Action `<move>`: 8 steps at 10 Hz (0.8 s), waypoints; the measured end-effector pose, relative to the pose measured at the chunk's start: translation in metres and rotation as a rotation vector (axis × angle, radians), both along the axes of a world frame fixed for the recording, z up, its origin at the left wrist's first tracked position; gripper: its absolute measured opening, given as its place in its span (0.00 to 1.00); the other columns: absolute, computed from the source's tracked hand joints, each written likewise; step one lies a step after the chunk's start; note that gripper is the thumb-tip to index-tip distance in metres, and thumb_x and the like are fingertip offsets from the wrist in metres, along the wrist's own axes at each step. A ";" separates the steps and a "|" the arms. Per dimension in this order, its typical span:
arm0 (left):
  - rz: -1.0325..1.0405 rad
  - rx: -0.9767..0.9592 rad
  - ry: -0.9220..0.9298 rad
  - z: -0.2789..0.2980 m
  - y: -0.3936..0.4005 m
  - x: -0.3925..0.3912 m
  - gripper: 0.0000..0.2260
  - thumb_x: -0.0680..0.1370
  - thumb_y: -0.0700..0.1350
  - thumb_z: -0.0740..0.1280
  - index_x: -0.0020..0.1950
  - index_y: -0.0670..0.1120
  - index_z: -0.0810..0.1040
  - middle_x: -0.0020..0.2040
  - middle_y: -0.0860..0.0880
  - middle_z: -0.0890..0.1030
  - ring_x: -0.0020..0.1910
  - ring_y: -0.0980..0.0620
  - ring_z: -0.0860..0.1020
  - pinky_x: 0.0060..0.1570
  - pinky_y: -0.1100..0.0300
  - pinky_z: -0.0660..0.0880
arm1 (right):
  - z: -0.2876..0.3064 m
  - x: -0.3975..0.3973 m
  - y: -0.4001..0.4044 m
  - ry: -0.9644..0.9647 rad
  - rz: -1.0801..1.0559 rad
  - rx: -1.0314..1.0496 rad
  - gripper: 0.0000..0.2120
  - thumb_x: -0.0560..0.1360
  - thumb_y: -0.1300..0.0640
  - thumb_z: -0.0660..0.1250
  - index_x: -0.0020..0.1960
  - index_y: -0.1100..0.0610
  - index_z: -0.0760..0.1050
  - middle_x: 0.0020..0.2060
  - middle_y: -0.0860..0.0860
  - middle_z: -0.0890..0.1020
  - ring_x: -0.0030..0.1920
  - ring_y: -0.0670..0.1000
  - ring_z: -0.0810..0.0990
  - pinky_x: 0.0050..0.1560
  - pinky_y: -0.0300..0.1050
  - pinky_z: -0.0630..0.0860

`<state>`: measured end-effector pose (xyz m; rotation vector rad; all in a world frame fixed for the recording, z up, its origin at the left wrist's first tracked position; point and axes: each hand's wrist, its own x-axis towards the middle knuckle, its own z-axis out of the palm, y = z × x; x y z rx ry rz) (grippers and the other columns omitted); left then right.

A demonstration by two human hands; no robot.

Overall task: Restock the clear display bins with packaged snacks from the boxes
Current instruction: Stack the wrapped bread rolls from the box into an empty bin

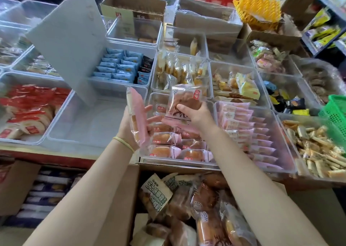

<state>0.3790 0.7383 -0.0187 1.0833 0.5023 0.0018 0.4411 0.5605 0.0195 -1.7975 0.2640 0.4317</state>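
My right hand (194, 114) grips a brown bread packet (184, 100) by its lower half, thumb in front and fingers curled behind, holding it upright above the clear bin (148, 152) directly ahead so the label faces me and the pack can go down flat. That bin already carries rows of pink-wrapped cakes (164, 139) lying side by side with labels toward me, filling its near half; the far end looks open, which I judge is the reason the packet hovers over that part. My left hand (138, 122) holds a pink packet (135, 114) on edge, fingers spread along its face and thumb behind, kept off to the left of the bin, probably to keep it clear while the right hand places. Just below my forearms sits the open cardboard box (134, 185) of mixed bread packs (204, 208), set close under the bins so each reach is short. The large bin (56, 131) to the left holds nothing but a leaning grey divider sheet (69, 39). To the right a neighbouring bin holds pink packs (243, 126) stood on edge in a tight file. Blue packets (116, 66) fill a bin further back. A green basket (335, 118) sits at the right margin.
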 end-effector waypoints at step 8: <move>-0.079 -0.266 0.299 -0.053 0.049 0.030 0.19 0.82 0.56 0.52 0.48 0.47 0.78 0.36 0.48 0.84 0.34 0.52 0.83 0.42 0.53 0.79 | -0.062 0.122 0.080 -0.449 0.755 -1.148 0.28 0.74 0.48 0.75 0.68 0.50 0.65 0.57 0.52 0.80 0.58 0.58 0.77 0.65 0.56 0.66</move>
